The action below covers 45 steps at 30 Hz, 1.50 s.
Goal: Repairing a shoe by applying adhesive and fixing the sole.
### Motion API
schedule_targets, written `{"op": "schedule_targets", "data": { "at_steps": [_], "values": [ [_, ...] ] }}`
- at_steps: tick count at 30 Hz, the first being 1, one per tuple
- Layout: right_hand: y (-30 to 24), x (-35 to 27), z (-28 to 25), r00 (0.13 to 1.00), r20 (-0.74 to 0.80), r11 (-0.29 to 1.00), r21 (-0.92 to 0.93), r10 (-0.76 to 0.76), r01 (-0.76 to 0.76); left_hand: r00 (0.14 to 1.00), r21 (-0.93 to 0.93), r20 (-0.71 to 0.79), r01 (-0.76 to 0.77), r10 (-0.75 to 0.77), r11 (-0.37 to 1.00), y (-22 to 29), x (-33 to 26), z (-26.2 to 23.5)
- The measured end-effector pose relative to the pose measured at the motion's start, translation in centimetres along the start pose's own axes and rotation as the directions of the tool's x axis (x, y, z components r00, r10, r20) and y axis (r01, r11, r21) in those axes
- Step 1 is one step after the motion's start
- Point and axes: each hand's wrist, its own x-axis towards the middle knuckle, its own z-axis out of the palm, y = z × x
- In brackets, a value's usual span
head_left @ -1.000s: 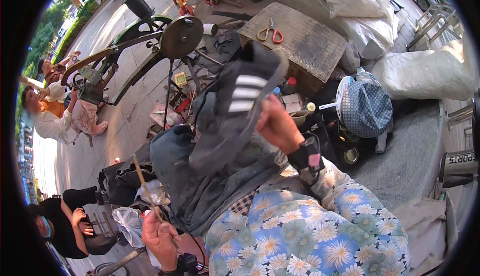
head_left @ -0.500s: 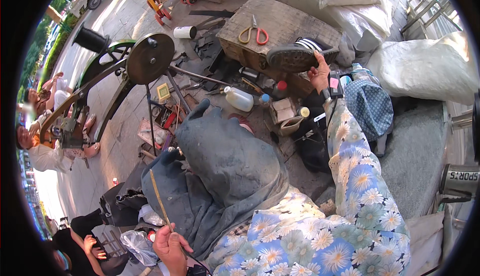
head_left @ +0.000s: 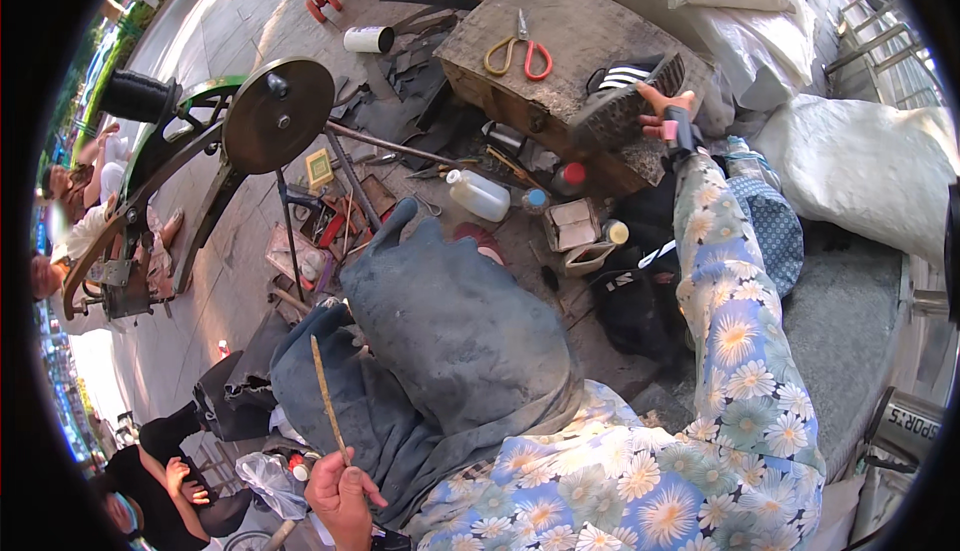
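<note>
In my left hand [head_left: 340,496], low in the picture, a thin yellowish-brown stick [head_left: 326,391] points up and away, its lower end between thumb and fingers. My right hand [head_left: 666,114] reaches far out and grips the edge of a black shoe [head_left: 612,119] with white stripes. The shoe is tilted over the near right edge of a wooden box [head_left: 490,26], its dark sole facing me. Scissors [head_left: 519,54] with one yellow and one red handle lie on the box top. A grey-blue cloth [head_left: 450,311] covers my lap.
At left stands a hand-cranked machine with a big wheel [head_left: 277,116] and a black thread spool [head_left: 140,97]. On the ground before my knees are a white bottle [head_left: 478,196], a red-capped jar [head_left: 570,177] and scattered tools. Pale sacks [head_left: 860,166] lie at right; people sit at left.
My right hand and the shoe have moved right, and the shoe has tipped so more of its sole shows. The left hand still holds the stick. The whole view has shifted slightly.
</note>
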Motion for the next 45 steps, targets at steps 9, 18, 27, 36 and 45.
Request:
{"op": "schedule_targets", "data": {
  "at_steps": [9, 18, 27, 36, 45],
  "values": [
    [1.6, 4.0, -3.2, 0.867, 0.123, 0.535, -0.742, -0.483, 0.404, 0.995, -0.054, 0.058, 0.087, -0.083, 0.995, -0.9, 0.5, 0.4],
    [18.2, -10.9, -1.8, 0.716, 0.63, 0.606, -0.454, -0.3, 0.653, 0.983, -0.337, -0.138, -0.158, 0.118, 0.928, -5.8, -1.7, -1.7],
    [22.7, -13.8, 1.7, 0.658, 0.75, 0.517, -0.538, -0.067, 0.666, 0.858, -0.692, -0.447, -0.153, -0.252, 0.706, -10.3, -4.8, -8.2],
    [22.5, -13.0, 3.1, 0.63, 0.776, 0.489, -0.539, -0.029, 0.686, 0.625, -0.76, -0.641, -0.435, -0.446, 0.483, -18.8, -6.2, -15.3],
    [22.0, -12.6, 2.8, 0.631, 0.775, 0.478, -0.553, -0.006, 0.683, 0.67, -0.825, -0.538, -0.294, -0.511, 0.482, -19.1, -4.3, -13.2]
  ]
}}
